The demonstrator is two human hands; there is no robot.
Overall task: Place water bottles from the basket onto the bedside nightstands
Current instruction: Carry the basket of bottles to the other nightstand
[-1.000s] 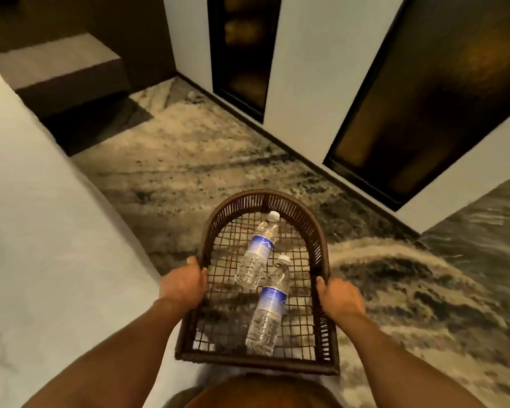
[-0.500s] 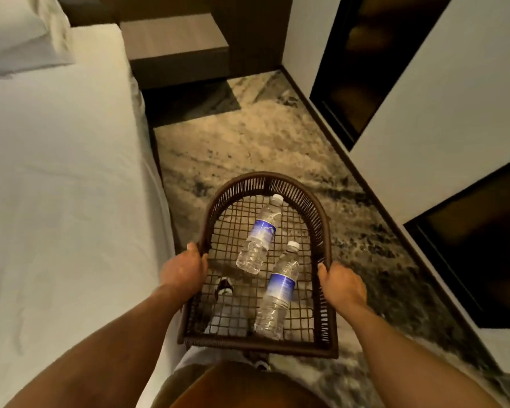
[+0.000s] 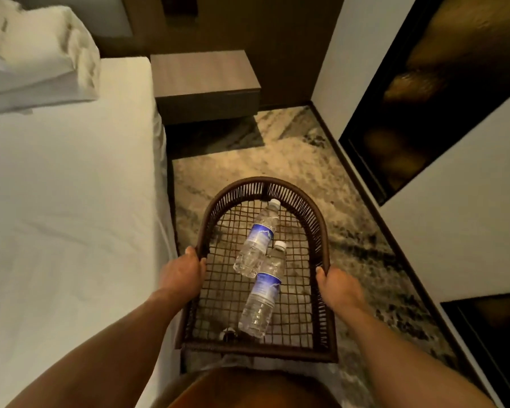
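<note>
I carry a dark brown wicker basket [image 3: 318, 228] with an arched far end at waist height. My left hand [image 3: 183, 272] grips its left rim and my right hand [image 3: 337, 285] grips its right rim. Two clear water bottles with blue labels lie on the mesh bottom: the far bottle [image 3: 258, 238] and the near bottle [image 3: 262, 295], whose cap touches the far bottle's side. A brown wooden nightstand [image 3: 203, 75] stands ahead beside the bed, its top bare.
A bed with a white sheet [image 3: 65, 201] fills the left side, with white pillows [image 3: 36, 54] at its head. A patterned carpet [image 3: 248, 160] runs between the bed and the white wall [image 3: 460, 219] on the right, which holds dark panels [image 3: 424, 92].
The view has swung toward the head of the bed, so the nightstand is now nearer and more central. The bottles have rolled together in the basket. Both hands keep their hold.
</note>
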